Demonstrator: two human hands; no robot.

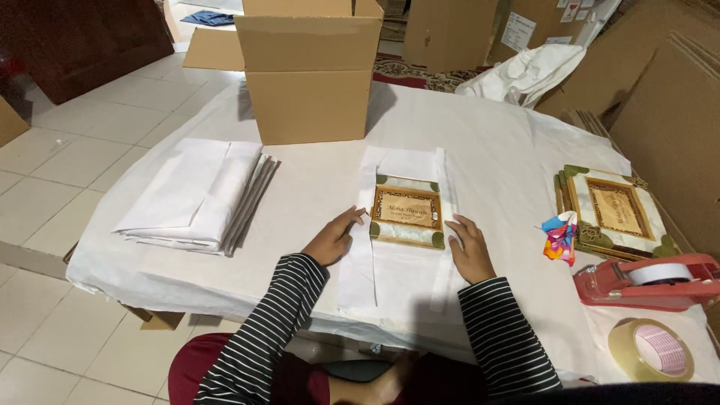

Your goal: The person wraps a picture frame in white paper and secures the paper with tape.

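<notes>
The person sits at a white-covered table (480, 142) with both hands laid flat on either side of a small framed plaque (407, 215), which lies face up on a long strip of white wrapping paper (397, 277) in the middle of the table. The left hand (332, 240) rests at the plaque's left edge, its grip spread, fingertips touching the paper beside the frame; the right hand (471, 250) lies at the right edge, grip likewise spread and pressing the paper down. Neither hand pinches anything. The paper's long side edges look folded inward, so the flat palms seem to be there to keep the sheet smooth and the plaque centred on it

Within left reach sits one stack of folded white sheets (199, 195), apparently kept close as a supply; the number of sheets cannot be counted. Behind the plaque stands one open cardboard box (309, 79). To the right lies a small pile of similar framed plaques (615, 212), at least two judging by the offset edges, with one multicoloured paper ornament (559, 238) touching its left side. Nearer the person are one red tape dispenser (651, 281) and one loose roll of clear tape (651, 349), both set on the right-hand side. More flattened cardboard (667, 112) leans beyond the table's right edge
</notes>
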